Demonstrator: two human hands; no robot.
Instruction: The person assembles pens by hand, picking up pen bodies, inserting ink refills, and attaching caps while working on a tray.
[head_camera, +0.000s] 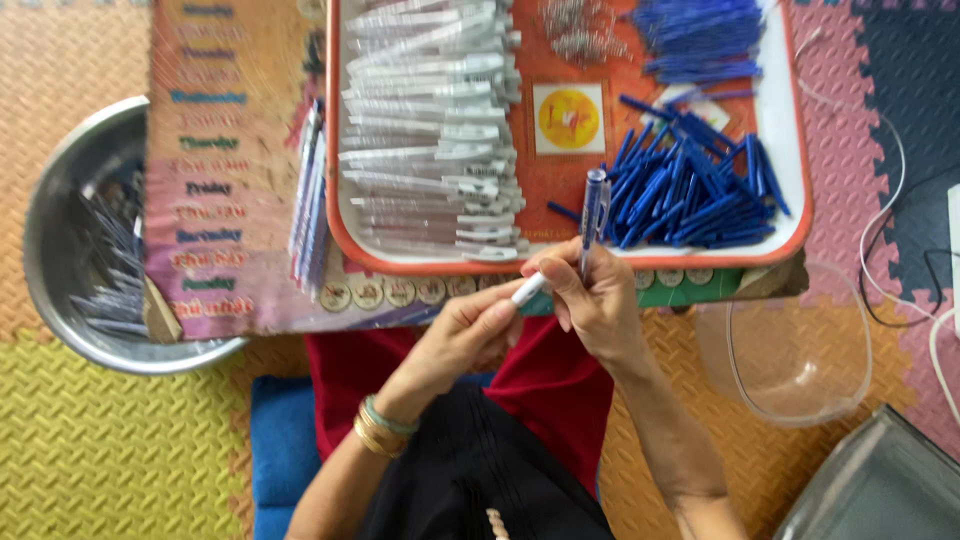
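Note:
My right hand (598, 300) holds a clear pen barrel (593, 215) with a blue refill inside, pointing up over the tray's near rim. My left hand (465, 335) pinches a small white pen part (528, 289) and brings it against the lower end of that pen. Both hands meet just in front of the orange-rimmed tray (335, 200). The tray carries a stack of clear and white pen barrels (430, 130), a pile of blue pen parts (690, 190), more blue pieces (700, 40) and small metal springs (580, 30).
A steel bowl (60, 230) with finished pens sits at the left. A few assembled pens (308, 200) lie left of the tray on a low printed table (215, 200). A clear plastic bowl (795, 350) and white cables (890, 230) are at the right on foam mats.

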